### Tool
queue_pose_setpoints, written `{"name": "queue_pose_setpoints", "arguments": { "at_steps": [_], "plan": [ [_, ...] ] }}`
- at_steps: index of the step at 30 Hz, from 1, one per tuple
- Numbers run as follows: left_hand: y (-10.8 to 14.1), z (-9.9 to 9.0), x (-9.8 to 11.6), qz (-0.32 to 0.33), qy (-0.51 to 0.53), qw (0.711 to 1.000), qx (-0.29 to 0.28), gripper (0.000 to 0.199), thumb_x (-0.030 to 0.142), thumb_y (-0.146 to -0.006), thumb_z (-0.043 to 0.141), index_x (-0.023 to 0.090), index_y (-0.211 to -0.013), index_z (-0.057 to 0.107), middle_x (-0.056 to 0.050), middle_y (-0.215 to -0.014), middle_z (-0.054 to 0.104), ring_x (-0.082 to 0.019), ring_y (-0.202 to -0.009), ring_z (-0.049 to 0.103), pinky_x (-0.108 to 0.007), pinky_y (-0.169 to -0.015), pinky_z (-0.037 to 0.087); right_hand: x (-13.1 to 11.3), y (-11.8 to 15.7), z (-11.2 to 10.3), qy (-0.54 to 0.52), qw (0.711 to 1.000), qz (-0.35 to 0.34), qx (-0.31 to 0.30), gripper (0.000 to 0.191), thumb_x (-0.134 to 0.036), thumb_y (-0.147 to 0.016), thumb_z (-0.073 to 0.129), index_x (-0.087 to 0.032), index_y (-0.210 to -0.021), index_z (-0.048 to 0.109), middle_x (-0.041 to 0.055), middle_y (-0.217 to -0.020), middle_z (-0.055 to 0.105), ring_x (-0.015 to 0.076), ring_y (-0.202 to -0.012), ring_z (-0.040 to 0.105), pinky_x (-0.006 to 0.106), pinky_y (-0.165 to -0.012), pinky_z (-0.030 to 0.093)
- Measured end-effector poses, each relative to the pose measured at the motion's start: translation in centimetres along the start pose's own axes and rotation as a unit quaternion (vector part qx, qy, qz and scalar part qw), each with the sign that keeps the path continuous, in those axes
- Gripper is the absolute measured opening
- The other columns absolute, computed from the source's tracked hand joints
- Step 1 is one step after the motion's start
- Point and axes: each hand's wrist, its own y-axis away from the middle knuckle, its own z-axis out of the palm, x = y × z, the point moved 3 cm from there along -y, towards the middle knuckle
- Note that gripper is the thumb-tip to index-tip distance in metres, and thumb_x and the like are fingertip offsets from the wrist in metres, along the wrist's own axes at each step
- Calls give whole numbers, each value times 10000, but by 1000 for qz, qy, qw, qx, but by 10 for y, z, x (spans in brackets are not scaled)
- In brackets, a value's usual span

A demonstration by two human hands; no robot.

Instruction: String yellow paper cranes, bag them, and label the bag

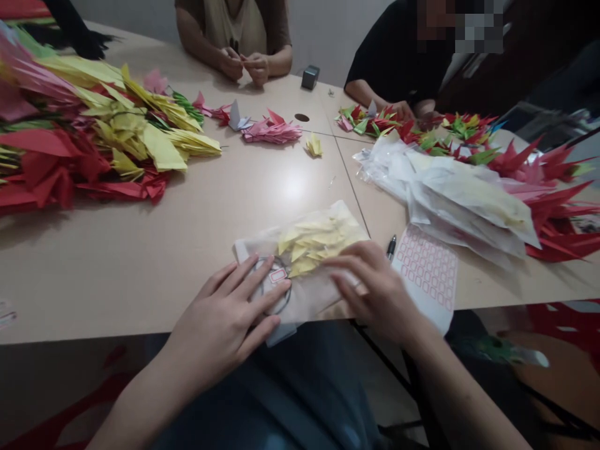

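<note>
My left hand (225, 312) lies with fingers spread on a clear plastic bag (300, 262) packed with yellow origami paper cranes (312, 247). A dark elastic band (272, 286) loops around the bag's end under my fingers, and a small red-bordered label (278, 275) is stuck on the bag. My right hand (375, 290) presses the bag's other side, with its fingers curved over the plastic. Beside that hand lie a black-and-silver pen (391, 247) and a sheet of red-outlined blank labels (426, 275).
A beige table (197, 269) carries large heaps of red, yellow and pink paper cranes (84, 137) at the left and more at the right (548, 200). Filled plastic bags (450, 194) lie nearby. Two people work across the table, with a small grey box (310, 77) between them.
</note>
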Motion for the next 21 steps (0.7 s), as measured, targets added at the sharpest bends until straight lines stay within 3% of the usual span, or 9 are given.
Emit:
{"name": "queue_pose_setpoints", "arguments": {
  "at_steps": [3,6,8,13,18,21],
  "plan": [
    [0,2,0,-9,6,1000,-2,394,394,-924,440,347,-1304,533,-18,-1468,411,-261,-1341,386,-418,-1041,324,43,17,-27,100,986,120,50,218,-236,-925,439,-143,-1013,616,73,-789,601,194,-735,583,323,-685,460],
    [1,2,0,-13,7,1000,-3,395,401,-931,421,337,-1305,535,-29,-1470,407,-258,-1347,377,-422,-1040,322,79,35,-30,183,954,237,3,333,-321,-917,422,-110,-1126,573,80,-727,624,222,-634,595,331,-591,436],
    [1,2,0,-9,9,1000,-6,396,404,-934,416,333,-1305,534,-36,-1465,415,-253,-1354,367,-420,-1040,319,91,43,-24,197,939,278,-40,399,-354,-918,398,-103,-1200,527,79,-700,633,240,-607,600,323,-545,410],
    [1,1,0,-14,16,1000,-9,398,407,-930,433,345,-1312,524,-28,-1470,409,-250,-1346,379,-411,-1045,317,88,44,-14,157,944,283,-68,430,-312,-890,414,-119,-1264,499,46,-675,626,210,-550,584,296,-525,381],
    [1,0,1,-17,23,1000,0,391,409,-921,449,341,-1295,544,-24,-1462,421,-256,-1334,394,-409,-1047,322,91,36,-19,112,943,302,-79,392,-306,-848,455,-150,-1179,593,-5,-557,564,174,-480,542,279,-506,372],
    [1,0,1,-19,20,1000,1,391,413,-921,447,339,-1292,547,-27,-1464,417,-260,-1338,390,-415,-1046,325,98,36,-24,94,935,332,-86,340,-247,-819,444,-172,-1068,663,11,-569,590,174,-496,543,291,-514,385]
  ]
}}
